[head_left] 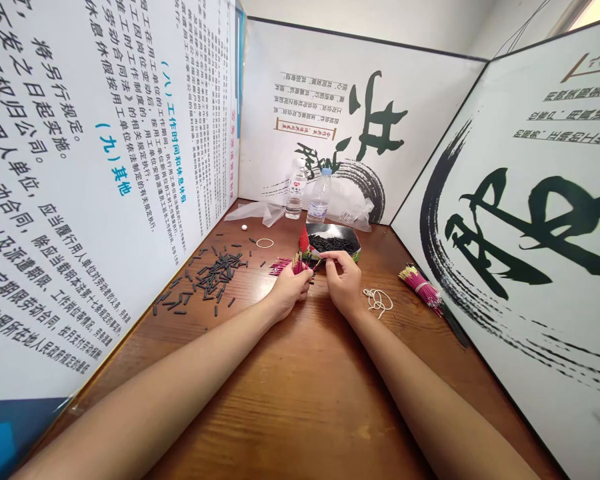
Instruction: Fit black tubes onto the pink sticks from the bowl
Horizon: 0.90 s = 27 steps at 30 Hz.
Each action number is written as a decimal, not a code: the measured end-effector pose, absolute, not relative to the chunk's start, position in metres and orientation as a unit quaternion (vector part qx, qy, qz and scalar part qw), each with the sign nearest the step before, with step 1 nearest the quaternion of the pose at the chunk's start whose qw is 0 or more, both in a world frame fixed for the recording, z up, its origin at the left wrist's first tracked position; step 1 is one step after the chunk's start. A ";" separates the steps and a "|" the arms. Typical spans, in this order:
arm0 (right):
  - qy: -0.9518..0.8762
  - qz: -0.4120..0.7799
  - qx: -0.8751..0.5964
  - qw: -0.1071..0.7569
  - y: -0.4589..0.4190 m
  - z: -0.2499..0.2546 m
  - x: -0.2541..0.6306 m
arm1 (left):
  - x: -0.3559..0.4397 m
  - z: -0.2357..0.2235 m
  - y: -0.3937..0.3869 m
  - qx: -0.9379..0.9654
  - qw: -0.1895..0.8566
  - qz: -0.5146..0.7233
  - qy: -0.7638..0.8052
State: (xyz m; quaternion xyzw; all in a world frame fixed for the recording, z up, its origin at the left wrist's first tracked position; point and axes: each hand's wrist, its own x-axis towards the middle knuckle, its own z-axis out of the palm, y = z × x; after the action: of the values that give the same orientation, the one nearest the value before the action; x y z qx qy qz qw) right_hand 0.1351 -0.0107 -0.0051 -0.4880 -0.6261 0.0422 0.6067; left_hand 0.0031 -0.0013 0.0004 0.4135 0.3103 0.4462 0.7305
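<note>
bright, soft glare on tabletop [265,380]

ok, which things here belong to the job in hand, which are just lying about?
Likely the job:
gold-tipped pink strands in the left hand
box of black pieces by the right hand
loose black pieces
banded bundle, right
white bands, perhaps

Probably lying about:
two bottles
clear plastic
small white round thing
</note>
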 end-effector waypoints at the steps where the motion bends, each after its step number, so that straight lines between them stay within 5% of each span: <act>1: -0.627 0.040 -0.489 0.606 -0.010 -0.005 0.135 | 0.003 0.000 -0.001 0.413 0.731 0.446 0.311; 27: -0.639 0.118 -0.489 0.583 -0.010 -0.007 0.127 | 0.002 -0.001 0.001 0.439 0.739 0.417 0.296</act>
State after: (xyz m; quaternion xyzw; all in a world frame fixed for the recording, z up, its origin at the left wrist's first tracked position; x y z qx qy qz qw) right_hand 0.1270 -0.0096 -0.0069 -0.4887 -0.6385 0.1183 0.5826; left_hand 0.0020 0.0013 -0.0008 0.4385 0.2961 0.4173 0.7389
